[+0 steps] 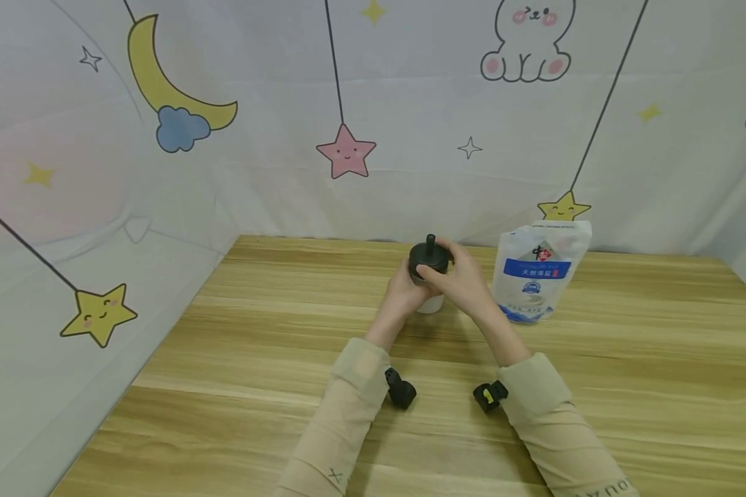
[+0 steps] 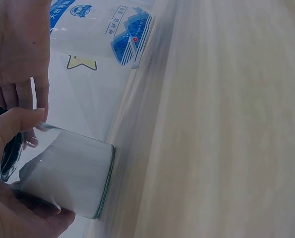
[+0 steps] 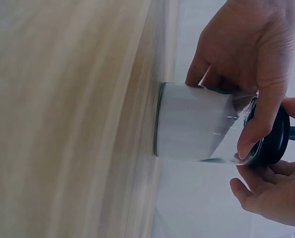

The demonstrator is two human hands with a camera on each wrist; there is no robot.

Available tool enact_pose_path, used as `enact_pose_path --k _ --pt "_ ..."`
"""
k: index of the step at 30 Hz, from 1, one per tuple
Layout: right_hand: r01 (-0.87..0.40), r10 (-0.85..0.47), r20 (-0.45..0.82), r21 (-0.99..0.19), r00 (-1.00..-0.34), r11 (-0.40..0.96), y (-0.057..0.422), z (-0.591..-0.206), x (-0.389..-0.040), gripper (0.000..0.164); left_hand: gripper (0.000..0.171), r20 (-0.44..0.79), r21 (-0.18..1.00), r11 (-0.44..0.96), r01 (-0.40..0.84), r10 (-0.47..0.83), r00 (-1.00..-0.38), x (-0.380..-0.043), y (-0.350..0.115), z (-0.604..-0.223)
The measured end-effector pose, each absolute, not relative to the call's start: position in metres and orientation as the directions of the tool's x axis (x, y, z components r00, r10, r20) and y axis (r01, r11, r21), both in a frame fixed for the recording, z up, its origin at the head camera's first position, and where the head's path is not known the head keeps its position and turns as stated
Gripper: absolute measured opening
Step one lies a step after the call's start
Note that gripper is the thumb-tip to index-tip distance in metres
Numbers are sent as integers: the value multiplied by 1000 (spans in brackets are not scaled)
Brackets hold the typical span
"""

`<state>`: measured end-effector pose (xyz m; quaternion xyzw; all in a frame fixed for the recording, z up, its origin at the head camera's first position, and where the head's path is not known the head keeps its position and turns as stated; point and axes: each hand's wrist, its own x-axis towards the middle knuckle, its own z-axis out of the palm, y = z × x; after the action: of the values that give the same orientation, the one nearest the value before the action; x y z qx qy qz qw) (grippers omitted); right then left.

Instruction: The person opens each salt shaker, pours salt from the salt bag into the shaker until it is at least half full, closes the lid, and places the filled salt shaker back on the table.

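A clear glass jar [image 1: 431, 305] partly filled with white material stands upright on the table, topped by a black lid [image 3: 278, 136] with a stubby upright knob. My left hand [image 1: 404, 293] grips the jar's body from the left, its thumb and fingers around the glass in the left wrist view. From the right, my right hand [image 1: 466, 283] holds the lid by its rim, thumb on the near side. Some of its fingers are hidden behind the lid. Right of the hands stands a white and blue pouch of salt [image 1: 534, 273], untouched.
The wooden table [image 1: 255, 331] runs back to a white cloth backdrop [image 1: 410, 186] printed with stars, a moon and a bear. A small black device [image 1: 400, 390] sits at the left wrist, and another black device [image 1: 490, 397] with a yellow mark at the right.
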<state>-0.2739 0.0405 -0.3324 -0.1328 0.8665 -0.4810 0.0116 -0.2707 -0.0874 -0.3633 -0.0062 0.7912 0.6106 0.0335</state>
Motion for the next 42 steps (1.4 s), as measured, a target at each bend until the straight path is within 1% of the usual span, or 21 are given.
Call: enact_pose_path --k 13,20,29,37,42 --pt "-216 -209 125 -838 -970 502 40 -333 -273 72 68 -86 966 245 -78 21 -996 -270 -87 -362" --pt "-210 -197 124 -832 -973 514 38 -330 -272 74 68 -79 967 246 -72 21 -997 -269 -86 -361" --pt "-225 -223 124 -825 -967 519 39 -330 -272 66 72 -82 976 207 -72 37 -996 -266 -88 -360" --pt "-217 -218 115 -819 -969 531 40 -327 -271 68 71 -81 970 230 -73 26 -996 -268 -87 -361" --pt "-233 -213 139 -819 -967 525 40 -328 -272 69 71 -71 971 230 -63 23 -997 -269 -88 -362"
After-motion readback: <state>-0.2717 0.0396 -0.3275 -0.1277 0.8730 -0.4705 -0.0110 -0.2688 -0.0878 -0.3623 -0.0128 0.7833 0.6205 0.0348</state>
